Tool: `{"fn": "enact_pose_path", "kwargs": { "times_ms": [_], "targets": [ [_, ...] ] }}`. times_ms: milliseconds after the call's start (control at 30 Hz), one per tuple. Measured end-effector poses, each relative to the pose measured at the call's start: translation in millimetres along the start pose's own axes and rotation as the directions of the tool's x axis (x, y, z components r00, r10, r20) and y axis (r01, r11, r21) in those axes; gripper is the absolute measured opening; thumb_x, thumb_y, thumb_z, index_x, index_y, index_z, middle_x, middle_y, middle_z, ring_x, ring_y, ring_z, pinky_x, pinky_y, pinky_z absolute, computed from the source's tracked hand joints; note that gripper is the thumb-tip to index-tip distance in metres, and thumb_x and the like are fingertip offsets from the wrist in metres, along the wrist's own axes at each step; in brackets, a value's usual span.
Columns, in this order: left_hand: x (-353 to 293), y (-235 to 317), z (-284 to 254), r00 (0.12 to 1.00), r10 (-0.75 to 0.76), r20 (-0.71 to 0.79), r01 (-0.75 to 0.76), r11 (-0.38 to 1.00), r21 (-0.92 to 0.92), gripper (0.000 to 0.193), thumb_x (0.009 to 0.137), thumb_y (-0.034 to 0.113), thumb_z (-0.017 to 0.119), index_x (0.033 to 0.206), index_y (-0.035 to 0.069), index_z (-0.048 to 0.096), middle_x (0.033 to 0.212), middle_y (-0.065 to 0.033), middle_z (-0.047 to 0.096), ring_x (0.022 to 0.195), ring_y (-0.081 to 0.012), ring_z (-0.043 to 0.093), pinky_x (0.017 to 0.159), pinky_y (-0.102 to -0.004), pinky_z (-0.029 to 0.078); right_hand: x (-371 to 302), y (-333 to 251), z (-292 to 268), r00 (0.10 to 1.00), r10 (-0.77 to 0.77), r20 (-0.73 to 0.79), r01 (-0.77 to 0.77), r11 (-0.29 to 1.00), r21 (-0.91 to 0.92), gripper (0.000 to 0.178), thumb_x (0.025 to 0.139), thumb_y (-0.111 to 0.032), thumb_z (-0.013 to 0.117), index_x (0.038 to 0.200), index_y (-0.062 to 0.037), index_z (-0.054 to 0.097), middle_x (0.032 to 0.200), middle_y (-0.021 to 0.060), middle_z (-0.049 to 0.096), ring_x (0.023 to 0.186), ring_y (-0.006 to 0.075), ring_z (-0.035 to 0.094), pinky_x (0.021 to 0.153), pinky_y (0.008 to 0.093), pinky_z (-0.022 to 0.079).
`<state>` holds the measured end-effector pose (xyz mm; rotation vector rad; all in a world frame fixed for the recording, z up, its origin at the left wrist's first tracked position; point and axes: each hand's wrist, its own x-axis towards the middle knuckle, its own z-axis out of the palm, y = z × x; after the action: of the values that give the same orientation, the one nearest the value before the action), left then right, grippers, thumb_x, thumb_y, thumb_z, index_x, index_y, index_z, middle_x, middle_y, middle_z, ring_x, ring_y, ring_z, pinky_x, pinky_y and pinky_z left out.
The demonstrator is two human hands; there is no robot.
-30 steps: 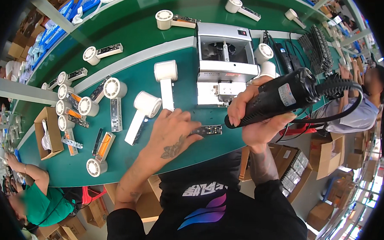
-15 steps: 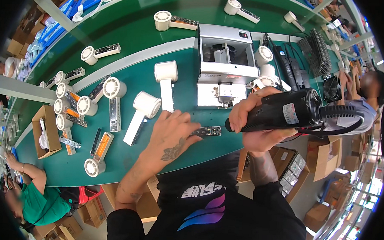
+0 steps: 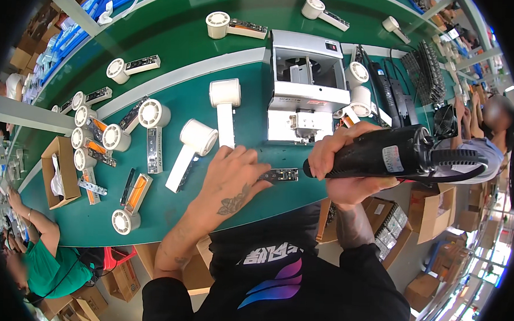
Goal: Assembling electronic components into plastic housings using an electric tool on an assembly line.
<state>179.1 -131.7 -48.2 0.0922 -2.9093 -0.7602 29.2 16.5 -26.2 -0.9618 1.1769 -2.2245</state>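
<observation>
Circuit strip (image 3: 282,175) on bench (image 3: 252,111), 3 o'clock of left hand (image 3: 233,179), long axis 9-to-3. Left nearer: fingers over its end, can't tell if pinched. Right hand (image 3: 353,190) wrapped round black tool (image 3: 377,157), tip just beside strip's 3 o'clock end.

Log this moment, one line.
left hand: holding circuit strip | right hand: gripping black tool | tool: right of strip | table: white fans around

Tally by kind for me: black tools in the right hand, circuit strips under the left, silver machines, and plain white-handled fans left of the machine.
Black tool in right hand: 1
Circuit strip under left hand: 1
Silver machine: 1
White-handled fans: 2
Total: 5
</observation>
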Motion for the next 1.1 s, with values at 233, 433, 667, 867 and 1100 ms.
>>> {"fn": "enact_pose_path", "kwargs": {
  "times_ms": [233, 433, 667, 867, 1100],
  "targets": [
    [3.3, 2.0, -3.2, 1.0, 0.029, 0.009, -0.03, 0.999, 0.041, 0.027, 0.079, 0.027, 0.075, 0.1, 0.01, 0.073, 0.082, -0.0035, 0.055, 0.085, -0.0204, 0.054, 0.078, -0.0342, 0.039, 3.3, 2.8, 2.0, 0.998, 0.039, 0.039, -0.039, 0.999, -0.01, 0.09, 0.074, -0.088, 0.045, 0.11, -0.0056, 0.041, 0.061, 0.0086, 0.05, 0.044, 0.0166, 0.046, 0.04, 0.0312, 0.039],
    [0.1, -1.1, 0.7, 1.0, 0.006, -0.018, -0.006, 1.0, -0.009, 0.025, 0.079, 0.027, 0.075, 0.098, 0.011, 0.073, 0.082, -0.0035, 0.055, 0.085, -0.0209, 0.054, 0.079, -0.0347, 0.039, 8.3, -6.8, 6.4, 0.999, 0.014, 0.029, -0.009, 0.987, -0.162, 0.09, 0.075, -0.088, 0.044, 0.11, -0.0055, 0.042, 0.057, 0.0058, 0.048, 0.041, 0.0164, 0.045, 0.037, 0.0286, 0.039],
    [-4.6, 7.9, 4.0, 0.998, -0.037, -0.052, 0.039, 0.998, 0.044, 0.038, 0.076, 0.025, 0.078, 0.109, 0.01, 0.065, 0.088, -0.0021, 0.062, 0.093, -0.0196, 0.056, 0.083, -0.0359, 0.039, 52.9, -25.3, 15.3, 0.982, -0.19, -0.003, 0.19, 0.982, -0.023, 0.112, 0.063, -0.099, 0.038, 0.126, -0.0068, 0.035, 0.061, 0.0032, 0.05, 0.044, 0.0159, 0.048, 0.039, 0.0296, 0.04],
    [-8.0, 13.5, 13.5, 0.986, -0.029, -0.163, 0.052, 0.989, 0.14, 0.053, 0.074, 0.026, 0.08, 0.119, 0.009, 0.058, 0.091, -0.0019, 0.065, 0.096, -0.0183, 0.059, 0.087, -0.0368, 0.04, 47.4, -17.4, 23.7, 0.998, -0.031, -0.057, 0.006, 0.921, -0.389, 0.11, 0.067, -0.098, 0.034, 0.121, -0.0017, 0.044, 0.059, 0.0058, 0.05, 0.045, 0.0148, 0.046, 0.043, 0.0286, 0.04],
    [-6.6, 13.4, 15.9, 0.983, -0.055, -0.173, 0.073, 0.992, 0.098, 0.045, 0.073, 0.025, 0.08, 0.111, 0.011, 0.06, 0.089, -0.0005, 0.064, 0.093, -0.0182, 0.059, 0.086, -0.0365, 0.04, -2.1, -16.4, 8.1, 0.992, 0.0, -0.13, 0.004, 1.0, 0.029, 0.101, 0.071, -0.096, 0.033, 0.128, -0.012, 0.043, 0.059, 0.0049, 0.046, 0.042, 0.0161, 0.043, 0.042, 0.0303, 0.04]
  ]
}}
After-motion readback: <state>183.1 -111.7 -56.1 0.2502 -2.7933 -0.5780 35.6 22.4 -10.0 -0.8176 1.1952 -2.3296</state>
